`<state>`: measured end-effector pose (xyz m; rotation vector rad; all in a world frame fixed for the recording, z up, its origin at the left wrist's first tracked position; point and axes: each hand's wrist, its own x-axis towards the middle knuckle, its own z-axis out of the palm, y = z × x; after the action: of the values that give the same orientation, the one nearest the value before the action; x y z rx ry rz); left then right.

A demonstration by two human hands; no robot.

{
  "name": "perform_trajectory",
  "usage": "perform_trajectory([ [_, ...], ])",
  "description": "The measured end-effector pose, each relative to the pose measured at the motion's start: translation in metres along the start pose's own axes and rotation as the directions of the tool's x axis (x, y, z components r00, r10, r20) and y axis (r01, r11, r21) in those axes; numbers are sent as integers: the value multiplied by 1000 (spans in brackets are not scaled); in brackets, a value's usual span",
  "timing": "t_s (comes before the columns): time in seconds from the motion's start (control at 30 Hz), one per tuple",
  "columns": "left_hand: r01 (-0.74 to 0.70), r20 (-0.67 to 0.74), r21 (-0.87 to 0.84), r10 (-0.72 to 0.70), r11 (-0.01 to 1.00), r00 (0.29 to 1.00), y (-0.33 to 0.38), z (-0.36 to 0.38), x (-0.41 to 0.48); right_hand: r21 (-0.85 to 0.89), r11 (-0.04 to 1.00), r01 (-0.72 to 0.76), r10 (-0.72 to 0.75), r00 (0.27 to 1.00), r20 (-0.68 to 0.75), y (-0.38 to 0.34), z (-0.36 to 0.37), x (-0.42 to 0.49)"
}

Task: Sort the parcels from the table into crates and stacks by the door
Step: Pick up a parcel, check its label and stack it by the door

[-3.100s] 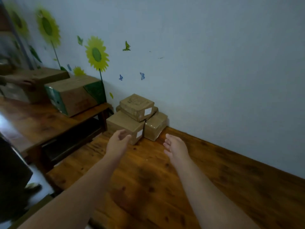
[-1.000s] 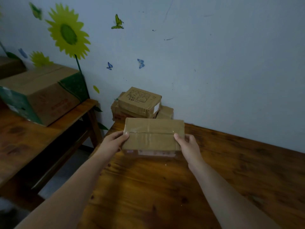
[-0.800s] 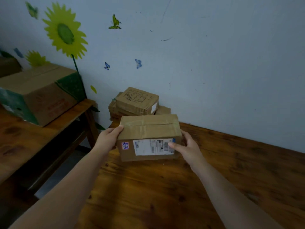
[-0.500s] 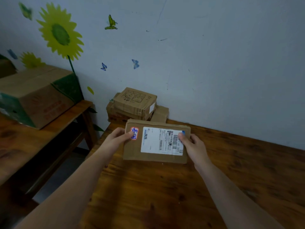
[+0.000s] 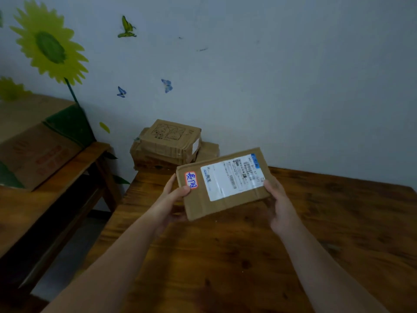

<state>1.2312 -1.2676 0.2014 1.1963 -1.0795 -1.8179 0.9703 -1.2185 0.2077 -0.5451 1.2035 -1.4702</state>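
One parcel (image 5: 214,206), label (image 5: 232,177) up, tilted above desk (image 5: 225,267); left hand (image 5: 168,202), right hand (image 5: 277,206) each grip an end. Step: reading label, seemingly; next: carry to matching stack

Wooden table (image 5: 248,256) fills the near right, and at its far left corner a stack of brown parcels (image 5: 167,145) sits against the wall. Over on the left, a second wooden table (image 5: 33,211) carries one big carton (image 5: 38,141).

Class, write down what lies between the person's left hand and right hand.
The head view shows a cardboard parcel between the left hand and the right hand, held at its two ends, white label showing, above the wooden table.
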Motion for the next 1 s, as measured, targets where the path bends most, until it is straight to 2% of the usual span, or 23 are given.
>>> perform_trajectory([
  [0.07, -14, 46, 12, 13, 1000, 999, -1, 9, 5, 50, 999, -17, 20, 998, -57, 4, -6, -2],
  [0.17, 5, 92, 43, -9, 999, 996, 2, 22, 13, 111, 994, 2, 6, 998, -69, 6, -20, -8],
  [0.33, 2, 266, 143, -41, 990, 963, 5, 53, 23, 151, 981, 119, -86, 974, -207, 4, -60, -26],
  [0.47, -13, 401, 223, -79, 975, 913, -11, 105, 22, 200, 960, 195, -123, 938, -324, -12, -111, -56],
  [0.63, -38, 534, 297, -133, 954, 835, -34, 199, 8, 199, 950, 239, -131, 887, -443, -32, -194, -122],
  [0.83, -31, 619, 322, -185, 946, 764, -96, 341, -34, 74, 967, 242, -172, 843, -510, -52, -315, -236],
  [0.87, -9, 638, 323, -211, 946, 740, -112, 377, -47, 31, 968, 248, -190, 811, -553, -59, -342, -262],
  [1.0, 61, 626, 334, -270, 941, 731, -155, 459, -72, -71, 972, 223, -210, 700, -682, -69, -404, -322],
])
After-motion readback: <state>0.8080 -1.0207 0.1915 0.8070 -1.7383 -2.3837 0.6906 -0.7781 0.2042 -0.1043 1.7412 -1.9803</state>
